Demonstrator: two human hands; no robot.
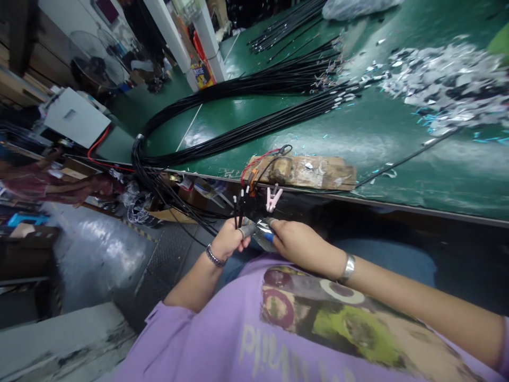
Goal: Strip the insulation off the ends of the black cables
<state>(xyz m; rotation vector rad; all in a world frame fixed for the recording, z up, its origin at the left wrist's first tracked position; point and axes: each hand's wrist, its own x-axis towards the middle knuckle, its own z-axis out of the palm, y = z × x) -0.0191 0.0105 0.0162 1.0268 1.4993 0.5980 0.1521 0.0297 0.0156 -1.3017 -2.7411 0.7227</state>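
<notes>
My left hand (pixel 230 240) is closed around several thin black wire ends (pixel 239 208) that stick up from its fist, just below the table edge. My right hand (pixel 296 245) is closed on a small metal cutting tool with a blue handle (pixel 264 230), its tip touching the left hand's fingers. Directly above both hands, a pink clip (pixel 273 198) hangs at the table edge. The wires run left into a big bundle of black cables (pixel 246 109).
The green table (pixel 382 138) carries the long cable bundle, a worn cardboard pad (pixel 314 172) with red and black leads, and a heap of silver-white scraps (pixel 445 79). At left are a white box (pixel 75 118), a fan (pixel 97 66) and cluttered floor.
</notes>
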